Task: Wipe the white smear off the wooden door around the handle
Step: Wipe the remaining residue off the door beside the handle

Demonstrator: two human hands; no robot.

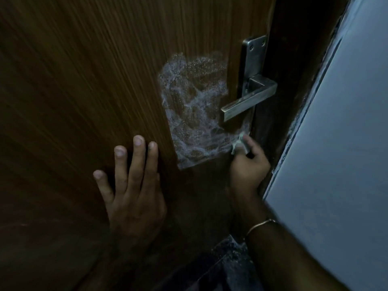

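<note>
A white foamy smear [193,106] covers the brown wooden door [94,70] just left of the metal lever handle [249,101] and its back plate. My right hand [247,164] grips a small pale wad of cloth or tissue [239,143] and holds it against the smear's lower right corner, below the handle. My left hand [130,185] lies flat on the door with its fingers spread and straight, left of the smear's lower edge.
The door's dark edge [279,59] runs down just right of the handle. A pale blue-grey wall [346,143] fills the right side. A thin bracelet [260,224] circles my right wrist. Dark speckled floor [231,259] shows below between my arms.
</note>
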